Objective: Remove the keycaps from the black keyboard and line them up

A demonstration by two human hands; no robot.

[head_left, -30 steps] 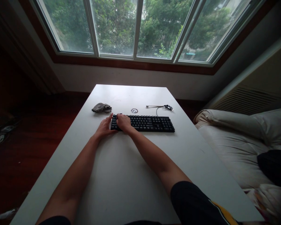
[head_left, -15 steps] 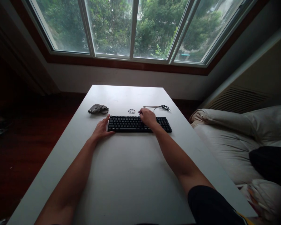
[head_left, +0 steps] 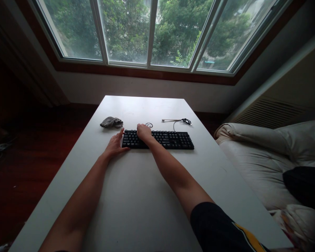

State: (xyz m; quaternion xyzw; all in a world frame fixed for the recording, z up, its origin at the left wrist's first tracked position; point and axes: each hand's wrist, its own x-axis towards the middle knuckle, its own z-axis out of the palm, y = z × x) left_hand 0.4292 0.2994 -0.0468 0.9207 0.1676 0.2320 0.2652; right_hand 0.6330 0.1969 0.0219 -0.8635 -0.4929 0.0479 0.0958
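A black keyboard (head_left: 170, 140) lies flat across the white table. My left hand (head_left: 115, 145) spans its left end, thumb at the front edge and fingers towards the back corner, gripping it. Over the keyboard's left part is my right hand (head_left: 144, 133), its fingers closed in a pinch near the back row of keys. What they pinch, if anything, is too small to make out. Just behind that hand lies a thin ring-like item (head_left: 149, 124), partly covered by it. A crumpled grey cloth (head_left: 111, 122) rests beyond my left hand.
Behind the keyboard's right half lie a thin stick (head_left: 169, 120) and a bundled black cable (head_left: 186, 121). The white table (head_left: 147, 196) reaches towards the window (head_left: 149, 66). A pale sofa (head_left: 254, 157) stands along the right side.
My right hand has moved left along the back of the keyboard, from its right-centre to its left part, still pinched. My left hand stays at the left end.
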